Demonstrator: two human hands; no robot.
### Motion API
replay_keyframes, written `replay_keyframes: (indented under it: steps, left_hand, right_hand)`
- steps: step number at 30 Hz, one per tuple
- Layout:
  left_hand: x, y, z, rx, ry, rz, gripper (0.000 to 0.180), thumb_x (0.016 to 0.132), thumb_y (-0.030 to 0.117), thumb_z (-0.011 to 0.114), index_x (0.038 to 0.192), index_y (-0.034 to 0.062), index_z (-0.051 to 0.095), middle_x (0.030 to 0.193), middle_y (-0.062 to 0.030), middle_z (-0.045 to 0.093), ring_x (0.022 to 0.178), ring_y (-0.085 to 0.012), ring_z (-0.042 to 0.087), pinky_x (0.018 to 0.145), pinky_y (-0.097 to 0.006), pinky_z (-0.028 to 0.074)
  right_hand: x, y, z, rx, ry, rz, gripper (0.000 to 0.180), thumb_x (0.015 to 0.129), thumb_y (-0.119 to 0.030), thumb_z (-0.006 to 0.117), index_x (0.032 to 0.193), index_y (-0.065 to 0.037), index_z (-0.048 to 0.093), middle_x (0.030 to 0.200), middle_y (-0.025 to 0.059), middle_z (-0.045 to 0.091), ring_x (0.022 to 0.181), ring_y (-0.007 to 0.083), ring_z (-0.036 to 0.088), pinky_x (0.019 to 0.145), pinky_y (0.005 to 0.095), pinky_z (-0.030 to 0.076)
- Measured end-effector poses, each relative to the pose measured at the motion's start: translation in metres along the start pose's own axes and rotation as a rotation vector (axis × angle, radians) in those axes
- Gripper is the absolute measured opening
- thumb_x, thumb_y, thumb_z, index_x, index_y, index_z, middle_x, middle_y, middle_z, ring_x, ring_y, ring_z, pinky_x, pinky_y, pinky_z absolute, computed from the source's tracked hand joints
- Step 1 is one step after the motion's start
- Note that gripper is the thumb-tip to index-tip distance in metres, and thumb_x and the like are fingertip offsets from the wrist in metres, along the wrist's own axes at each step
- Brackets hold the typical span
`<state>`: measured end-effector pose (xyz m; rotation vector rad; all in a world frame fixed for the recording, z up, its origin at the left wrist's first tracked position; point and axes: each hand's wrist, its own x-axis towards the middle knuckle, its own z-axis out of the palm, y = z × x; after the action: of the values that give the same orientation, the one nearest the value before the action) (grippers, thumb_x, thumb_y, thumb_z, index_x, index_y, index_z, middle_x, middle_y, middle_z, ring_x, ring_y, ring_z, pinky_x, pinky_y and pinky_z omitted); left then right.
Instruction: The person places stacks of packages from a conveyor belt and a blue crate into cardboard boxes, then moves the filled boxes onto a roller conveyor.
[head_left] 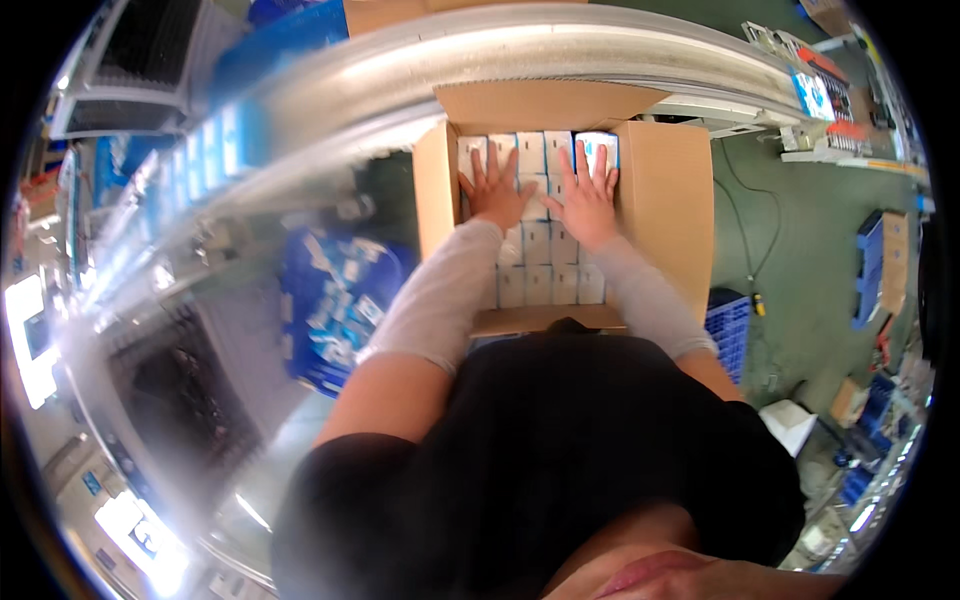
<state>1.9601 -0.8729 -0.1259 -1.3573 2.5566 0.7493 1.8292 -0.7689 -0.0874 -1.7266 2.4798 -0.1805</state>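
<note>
Both arms reach into an open cardboard carton packed with rows of small white boxes edged in blue. My left hand lies with spread fingers on the boxes at the far left of the carton. Beside it, my right hand presses down with fingers apart on the far right boxes, where one box shows a blue edge under the fingertips. Neither hand grips anything. The palms and forearms hide part of the rows beneath them. The carton's flaps stand folded outward.
A metal conveyor rail curves beyond the carton, with a blurred row of white-and-blue boxes at the left. A blue bin of small packets stands left of my arm. A blue crate and a cable are on the green floor at right.
</note>
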Motion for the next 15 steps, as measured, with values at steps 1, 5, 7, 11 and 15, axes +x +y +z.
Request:
replay_keyframes:
  steps: [1,5,7,11,15]
  left_hand:
    - [0.001,0.007,0.000,-0.017,-0.043,-0.001,0.073,0.090,0.057,0.041,0.150,0.0257,0.013,0.156,-0.0088,-0.007,0.142,-0.0367,-0.011,0.106,-0.067,0.001]
    - [0.009,0.016,0.007,-0.033,-0.034,0.012,0.075,0.090,0.056,0.042,0.150,0.0254,0.011,0.156,-0.0082,-0.009,0.142,-0.0350,-0.013,0.105,-0.068,-0.001]
    - [0.005,0.007,0.009,-0.070,0.016,0.007,0.075,0.089,0.053,0.045,0.150,0.0221,0.015,0.156,-0.0113,-0.004,0.142,-0.0388,-0.009,0.105,-0.069,0.001]
    - [-0.027,0.013,-0.059,-0.016,-0.169,0.256,0.079,0.086,0.045,0.054,0.148,0.0098,0.021,0.152,-0.0267,0.002,0.139,-0.0476,0.006,0.108,-0.061,0.020]
    - [-0.102,-0.032,-0.112,-0.333,0.358,0.556,0.065,0.077,0.017,0.065,0.137,0.0116,0.038,0.149,-0.0166,0.025,0.129,-0.0338,0.037,0.102,-0.048,0.035]
  right_hand:
    - [0.004,0.006,0.018,0.060,0.039,0.046,0.083,0.080,-0.050,0.063,0.146,-0.016,0.026,0.155,0.0108,0.012,0.140,0.0430,0.001,0.106,0.0657,0.011]
    - [0.005,0.022,0.052,-0.010,-0.014,0.068,0.086,0.080,-0.061,0.055,0.148,-0.019,0.023,0.156,0.0089,0.007,0.140,0.0443,0.000,0.104,0.0681,0.008]
    - [0.007,0.015,0.057,-0.100,0.022,0.012,0.086,0.081,-0.065,0.050,0.149,-0.019,0.022,0.156,0.0076,0.009,0.141,0.0416,0.002,0.105,0.0670,0.002]
    - [0.010,-0.004,0.020,-0.005,-0.163,0.037,0.086,0.079,-0.041,0.067,0.147,-0.015,0.023,0.154,0.0156,0.012,0.140,0.0426,0.009,0.114,0.0495,0.011]
    - [0.011,0.025,0.058,0.151,0.023,-0.083,0.087,0.084,-0.045,0.062,0.142,0.005,0.021,0.148,0.0301,0.014,0.139,0.0428,0.014,0.114,0.0446,0.015]
